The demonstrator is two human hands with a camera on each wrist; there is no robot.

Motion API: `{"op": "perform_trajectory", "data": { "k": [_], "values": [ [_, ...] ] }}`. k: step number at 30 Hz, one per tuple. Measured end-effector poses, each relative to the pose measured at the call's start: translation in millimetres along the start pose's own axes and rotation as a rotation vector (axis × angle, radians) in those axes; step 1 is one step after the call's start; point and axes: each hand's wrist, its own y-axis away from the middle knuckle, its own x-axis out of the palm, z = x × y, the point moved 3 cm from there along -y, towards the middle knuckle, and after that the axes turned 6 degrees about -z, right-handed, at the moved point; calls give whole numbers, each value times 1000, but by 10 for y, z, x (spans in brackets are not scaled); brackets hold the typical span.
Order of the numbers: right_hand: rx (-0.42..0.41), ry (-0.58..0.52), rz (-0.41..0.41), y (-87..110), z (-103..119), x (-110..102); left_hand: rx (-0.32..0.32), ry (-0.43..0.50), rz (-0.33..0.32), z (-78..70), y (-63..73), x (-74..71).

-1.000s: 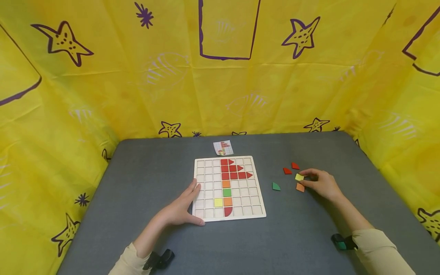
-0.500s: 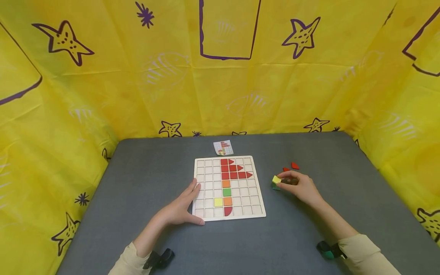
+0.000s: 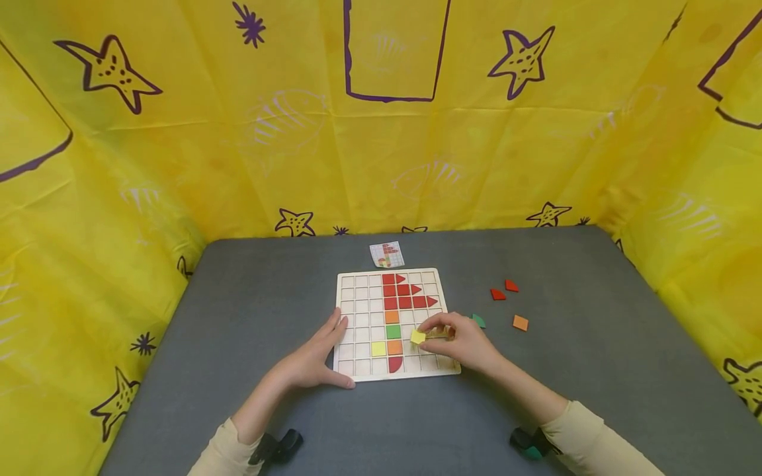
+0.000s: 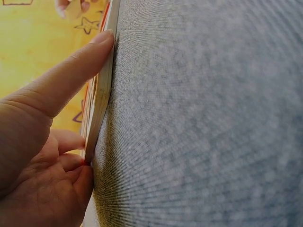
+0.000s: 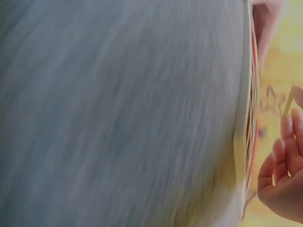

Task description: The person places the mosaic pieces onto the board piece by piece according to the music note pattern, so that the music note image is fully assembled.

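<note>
A wooden grid board lies on the grey table, with red, orange, green and yellow tiles set in its cells. My left hand rests at the board's near left corner, fingers along the left edge and the straight thumb against the near edge. Over the right half of the board, my right hand pinches a yellow square tile between thumb and fingertips. The right wrist view shows this tile edge-on, above the board's surface. One yellow tile sits left of an orange tile in the grid.
Right of the board lie two red pieces, an orange tile and a green rounded piece, partly behind the right hand. A small pattern card lies beyond the board. Yellow patterned cloth hangs around the table.
My right hand has lifted the yellow tile from among the loose pieces and carried it left over the board. The left hand has stayed at the corner.
</note>
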Motion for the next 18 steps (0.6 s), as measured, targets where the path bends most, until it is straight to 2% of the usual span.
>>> {"op": "perform_trajectory", "data": {
  "k": [7,13,18],
  "values": [
    [-115,30,93,-30,200,376,-2,-5,8,1,0,-2],
    [-271,157,146,-34,328,548,-10,-2,6,1,3,-1],
    [-416,279,151,-35,385,628,-20,0,4,-7,10,-4]
  ]
}}
